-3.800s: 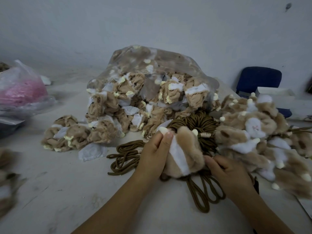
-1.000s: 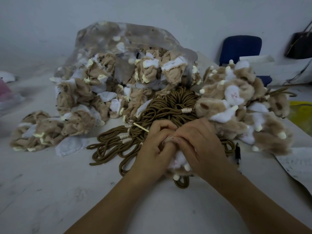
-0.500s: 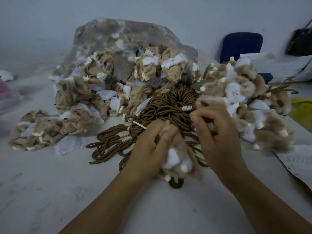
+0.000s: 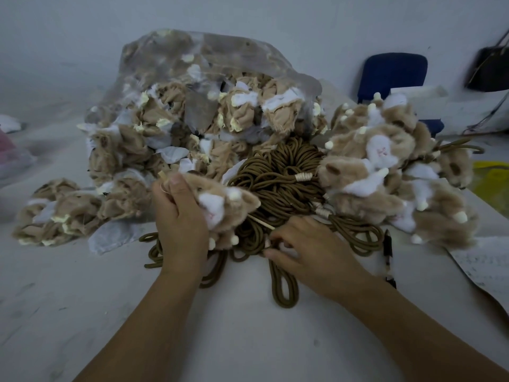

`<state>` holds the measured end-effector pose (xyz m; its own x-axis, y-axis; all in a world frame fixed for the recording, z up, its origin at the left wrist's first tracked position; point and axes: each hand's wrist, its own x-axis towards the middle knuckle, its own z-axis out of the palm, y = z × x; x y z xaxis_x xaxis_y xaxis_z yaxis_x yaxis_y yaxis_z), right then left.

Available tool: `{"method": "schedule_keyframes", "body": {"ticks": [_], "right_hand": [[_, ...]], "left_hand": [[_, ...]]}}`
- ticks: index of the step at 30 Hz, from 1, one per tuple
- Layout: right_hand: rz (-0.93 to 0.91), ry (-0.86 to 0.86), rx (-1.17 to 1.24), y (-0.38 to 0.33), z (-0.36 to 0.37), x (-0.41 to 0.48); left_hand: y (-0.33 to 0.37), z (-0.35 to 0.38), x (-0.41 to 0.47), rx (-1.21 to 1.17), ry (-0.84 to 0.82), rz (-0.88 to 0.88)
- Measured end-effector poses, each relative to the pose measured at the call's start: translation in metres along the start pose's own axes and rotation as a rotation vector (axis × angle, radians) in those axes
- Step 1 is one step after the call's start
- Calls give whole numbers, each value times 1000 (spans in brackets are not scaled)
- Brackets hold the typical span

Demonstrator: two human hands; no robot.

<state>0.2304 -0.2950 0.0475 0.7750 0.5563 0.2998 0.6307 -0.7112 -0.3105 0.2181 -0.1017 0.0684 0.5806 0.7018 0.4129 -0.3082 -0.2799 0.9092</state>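
Pale bench [image 4: 248, 340], grey wall [image 4: 82, 37], blue chair [image 4: 394, 73] behind. Handwriting on the paper sheet [image 4: 484, 268] at right is too small to read. The right hand [image 4: 311, 252], higher half a second ago, now pinches a loop of the brown cords [image 4: 278, 186] in its grip. The left hand [image 4: 179, 227] has its grip clasped round the plush toy [image 4: 220, 208], over their left side.

Your left hand [image 4: 181, 224] and right hand [image 4: 311, 255] are bare, and so are your arms — the left forearm [image 4: 154, 321] and the right forearm [image 4: 413, 326] show uncovered from the wrists to the bottom of the view. Your fingers [image 4: 283, 232] are slim, with short, plain nails; the left thumbnail [image 4: 175, 181] is rounded and trimmed close. The dim light hides finer marks.
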Motion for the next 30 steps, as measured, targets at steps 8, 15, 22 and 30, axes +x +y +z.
{"method": "schedule_keyframes", "body": {"ticks": [8, 15, 22, 30], "right_hand": [[94, -48, -181, -4, 11, 0], [173, -57, -108, 13, -5, 0], [165, -53, -85, 14, -13, -2], [543, 140, 461, 22, -34, 3]], "left_hand": [[2, -2, -10, 29, -83, 85], [-3, 0, -17, 110, -217, 127], [-8, 0, -15, 156, -247, 117], [-5, 0, -17, 210, -311, 190]]}}
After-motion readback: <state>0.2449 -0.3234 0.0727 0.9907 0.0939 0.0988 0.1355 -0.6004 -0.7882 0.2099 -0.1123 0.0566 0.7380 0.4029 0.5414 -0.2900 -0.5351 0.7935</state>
